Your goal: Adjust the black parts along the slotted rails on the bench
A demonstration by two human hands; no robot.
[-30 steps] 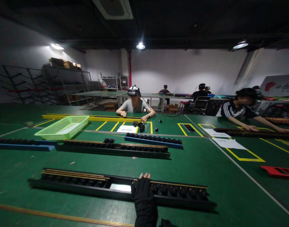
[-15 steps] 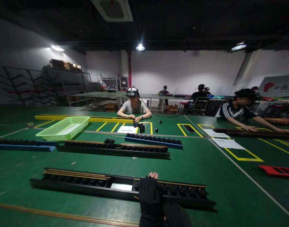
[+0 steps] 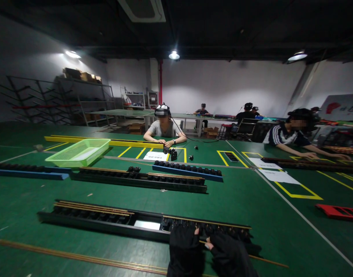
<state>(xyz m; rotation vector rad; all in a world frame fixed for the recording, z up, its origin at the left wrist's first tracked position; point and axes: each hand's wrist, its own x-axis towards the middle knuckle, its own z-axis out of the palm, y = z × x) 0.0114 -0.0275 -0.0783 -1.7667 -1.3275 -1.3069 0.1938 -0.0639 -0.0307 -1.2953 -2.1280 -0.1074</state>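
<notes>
Both my hands wear black fingerless gloves and sit side by side at the bottom edge of the view. My left hand (image 3: 184, 250) and my right hand (image 3: 230, 254) are curled, fingertips pinched on a thin brass rod (image 3: 268, 261) that runs out to the right across the green table. They rest against the near side of a long black rail (image 3: 107, 225) holding rows of small black parts and brass strips (image 3: 92, 210). Another long brass rod (image 3: 78, 258) lies on the table left of my hands.
Beyond lie a second black rail (image 3: 136, 180), two blue rails (image 3: 188, 171) (image 3: 26, 172), a green basket (image 3: 79, 152), a red tray (image 3: 338, 211) and paper sheets (image 3: 277, 176). One person (image 3: 164, 129) works across the table, another (image 3: 291, 134) at the right.
My left hand drew back from lying flat on the rail to its near edge and curled. My right hand came up beside it, and a brass rod now shows to the right.
</notes>
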